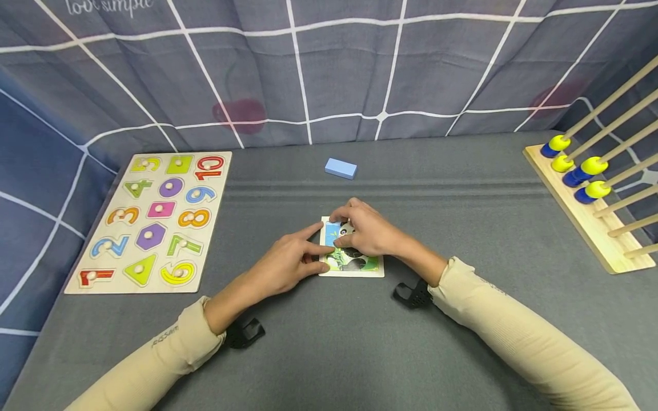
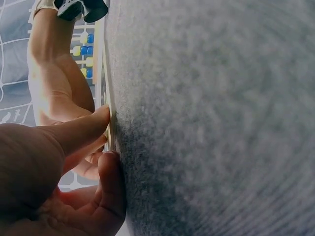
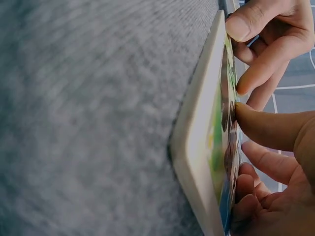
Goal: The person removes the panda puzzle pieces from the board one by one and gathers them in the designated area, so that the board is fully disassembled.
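Observation:
A small panda jigsaw puzzle [image 1: 352, 264] lies in a pale wooden frame [image 1: 377, 274] on the grey cloth. From the left, my left hand [image 1: 285, 258] meets it: thumb at the lower left corner, one straight finger reaching over the picture, another by the upper left edge. My right hand [image 1: 371, 229] comes over the upper right of the puzzle, thumb and fingertips resting on the picture and hiding part of the panda. In the right wrist view the frame's pale side [image 3: 189, 132] shows, and the right thumb [image 3: 261, 125] presses the picture close to the left hand's fingers.
A wooden number and shape board [image 1: 154, 222] lies at the left. A light blue block [image 1: 340, 168] sits beyond the puzzle. A wooden abacus stand [image 1: 581, 211] with blue and yellow beads stands at the right. A grid-patterned curtain [image 1: 329, 74] hangs behind.

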Motion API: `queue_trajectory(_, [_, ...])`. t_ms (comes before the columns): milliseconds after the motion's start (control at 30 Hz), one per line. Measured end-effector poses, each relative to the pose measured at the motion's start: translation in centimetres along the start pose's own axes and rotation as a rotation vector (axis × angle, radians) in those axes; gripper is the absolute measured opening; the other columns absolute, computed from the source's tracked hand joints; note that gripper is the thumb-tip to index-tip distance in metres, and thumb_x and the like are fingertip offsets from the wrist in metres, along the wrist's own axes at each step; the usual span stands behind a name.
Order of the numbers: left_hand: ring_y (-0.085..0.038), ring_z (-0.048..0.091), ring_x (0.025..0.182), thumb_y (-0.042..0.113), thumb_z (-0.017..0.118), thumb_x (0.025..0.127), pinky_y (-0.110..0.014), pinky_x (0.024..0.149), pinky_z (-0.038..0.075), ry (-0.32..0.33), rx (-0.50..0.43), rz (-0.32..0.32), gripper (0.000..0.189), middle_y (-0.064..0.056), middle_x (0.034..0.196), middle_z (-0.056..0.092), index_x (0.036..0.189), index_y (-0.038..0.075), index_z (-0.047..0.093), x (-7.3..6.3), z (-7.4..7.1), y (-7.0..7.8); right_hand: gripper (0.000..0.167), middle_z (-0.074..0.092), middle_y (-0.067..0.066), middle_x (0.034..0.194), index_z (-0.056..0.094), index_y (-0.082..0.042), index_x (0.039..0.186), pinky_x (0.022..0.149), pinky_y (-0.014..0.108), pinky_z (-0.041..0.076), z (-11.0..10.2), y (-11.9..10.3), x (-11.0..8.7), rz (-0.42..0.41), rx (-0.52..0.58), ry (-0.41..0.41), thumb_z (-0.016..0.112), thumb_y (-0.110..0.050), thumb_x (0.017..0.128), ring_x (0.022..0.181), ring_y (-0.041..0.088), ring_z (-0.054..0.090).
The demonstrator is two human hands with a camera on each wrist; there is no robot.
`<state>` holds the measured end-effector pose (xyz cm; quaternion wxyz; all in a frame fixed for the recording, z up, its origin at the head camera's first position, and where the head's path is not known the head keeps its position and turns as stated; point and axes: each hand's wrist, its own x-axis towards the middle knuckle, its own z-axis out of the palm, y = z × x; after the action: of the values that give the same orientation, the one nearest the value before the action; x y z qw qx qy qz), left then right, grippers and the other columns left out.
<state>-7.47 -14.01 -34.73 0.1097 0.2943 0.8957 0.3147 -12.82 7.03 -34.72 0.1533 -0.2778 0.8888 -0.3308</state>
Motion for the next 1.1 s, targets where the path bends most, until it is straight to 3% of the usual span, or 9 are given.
queue_trajectory(200, [0.001,0.051,0.061,0.019,0.076,0.088,-0.031,0.072,0.047,-0.018,-0.007,-0.005,0.039,-0.027,0.150,0.037,0.125,0.007,0.070,0.06,-0.08,0.06,0.038,0.054,0.011,0.107,0.065,-0.001,0.120,0.084,0.039,0.040,0.00,-0.01,0.05,-0.016,0.006,-0.003,0.078,-0.011,0.085,0.097,0.024,0.048])
queue_trajectory(433, [-0.001,0.049,0.060,0.021,0.074,0.090,-0.037,0.081,0.047,-0.040,0.013,-0.019,0.036,-0.027,0.151,0.035,0.124,0.008,0.071,0.02,-0.14,0.18,0.038,0.054,0.011,0.108,0.064,-0.002,0.120,0.086,0.040,0.040,0.01,-0.07,0.08,-0.016,0.011,-0.010,0.077,-0.012,0.086,0.099,0.024,0.048])
queue_trajectory(867, [-0.002,0.049,0.061,0.021,0.073,0.091,-0.038,0.081,0.047,-0.070,0.038,-0.022,0.037,-0.027,0.153,0.032,0.125,0.009,0.069,0.09,-0.20,0.37,0.039,0.055,0.012,0.109,0.065,0.000,0.122,0.085,0.039,0.041,0.09,-0.01,-0.06,-0.012,0.019,-0.011,0.076,-0.010,0.087,0.099,0.026,0.048])
queue_trajectory(1100, [-0.011,0.055,0.075,0.021,0.072,0.092,-0.042,0.086,0.047,-0.083,0.059,-0.013,0.036,-0.029,0.152,0.032,0.126,0.008,0.068,0.24,-0.23,0.37,0.039,0.052,0.014,0.110,0.062,-0.001,0.121,0.086,0.042,0.041,0.00,-0.14,-0.14,0.002,0.047,0.000,0.077,-0.009,0.085,0.100,0.028,0.048])
